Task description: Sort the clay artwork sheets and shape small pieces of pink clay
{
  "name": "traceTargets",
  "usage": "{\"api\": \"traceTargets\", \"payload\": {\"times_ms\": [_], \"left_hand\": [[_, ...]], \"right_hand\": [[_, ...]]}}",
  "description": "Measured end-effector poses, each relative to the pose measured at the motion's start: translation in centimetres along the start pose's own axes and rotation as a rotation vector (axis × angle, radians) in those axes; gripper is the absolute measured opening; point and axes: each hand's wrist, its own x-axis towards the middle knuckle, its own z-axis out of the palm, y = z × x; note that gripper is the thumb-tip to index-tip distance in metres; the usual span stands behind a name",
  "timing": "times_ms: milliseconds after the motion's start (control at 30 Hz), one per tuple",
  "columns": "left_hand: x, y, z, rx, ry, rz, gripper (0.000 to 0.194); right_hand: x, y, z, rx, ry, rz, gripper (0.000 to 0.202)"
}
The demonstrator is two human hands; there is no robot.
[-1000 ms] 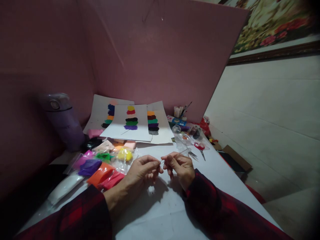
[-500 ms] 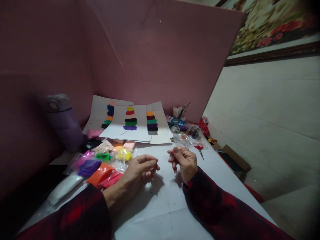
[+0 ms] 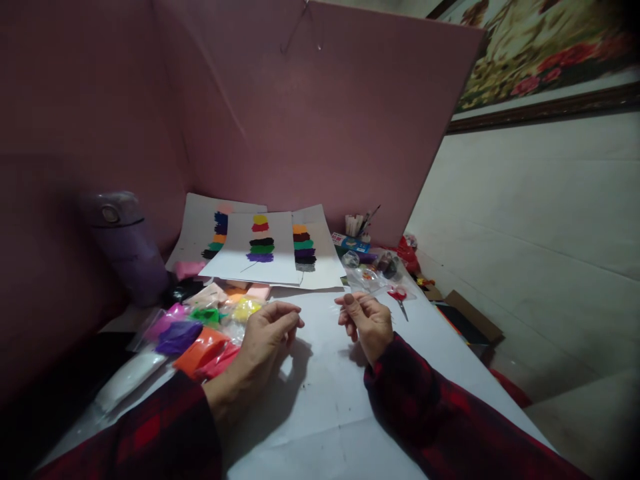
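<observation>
My left hand [image 3: 270, 337] is above the white tabletop [image 3: 320, 437], just right of the bagged clay. Its thumb and fingertips are pinched together, and whatever may be between them is too small to make out. Across a gap, my right hand [image 3: 367, 323] is closed too, thumb pressed on the fingers. Faint thin lines show by its fingertips, but I cannot tell what it holds. Beside my left hand lie clear bags of soft coloured clay: orange [image 3: 201, 350], purple [image 3: 179, 338], yellow [image 3: 247, 308] and white [image 3: 130, 379]. Red-handled scissors [image 3: 399, 296] lie beyond my right hand.
Sheets with painted colour bands [image 3: 235, 267] lean at the back against a pink panel [image 3: 310, 133]. A purple bottle [image 3: 127, 253] stands at left. At the back right are a cup of tools [image 3: 357, 225], a blue box [image 3: 351, 242] and clear bags [image 3: 367, 277].
My left hand has moved left and slightly up, widening the gap between the hands. My right hand has hardly moved, and its fingers stay closed.
</observation>
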Motion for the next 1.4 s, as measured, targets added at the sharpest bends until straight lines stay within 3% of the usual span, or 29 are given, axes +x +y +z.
{"api": "traceTargets", "payload": {"times_ms": [133,333,500,600,667,1133,1400], "left_hand": [[0.1,0.2,-0.2,0.019,0.037,0.032,0.018],[0.1,0.4,-0.2,0.035,0.099,0.056,0.023],[0.1,0.0,-0.5,0.111,0.04,0.054,0.028],[0.1,-0.3,-0.7,0.148,0.015,0.041,0.03],[0.1,-0.4,-0.8,0.163,0.002,0.036,0.032],[0.0,-0.1,-0.5,0.157,-0.015,0.09,0.018],[-0.3,-0.1,-0.3,0.141,-0.055,0.028,0.027]], "right_hand": [[0.6,0.9,-0.3,-0.086,0.005,-0.025,0.042],[0.6,1.7,-0.2,-0.181,-0.133,0.076,0.047],[0.2,1.2,-0.1,-0.49,-0.355,-0.261,0.041],[0.2,0.9,-0.3,-0.668,-0.346,-0.444,0.033],[0.2,0.8,-0.4,-0.775,-0.38,-0.481,0.03],[-0.2,0.4,-0.3,-0.964,-0.343,-0.543,0.035],[-0.5,0.4,-0.3,-1.025,-0.323,-0.568,0.037]]}}
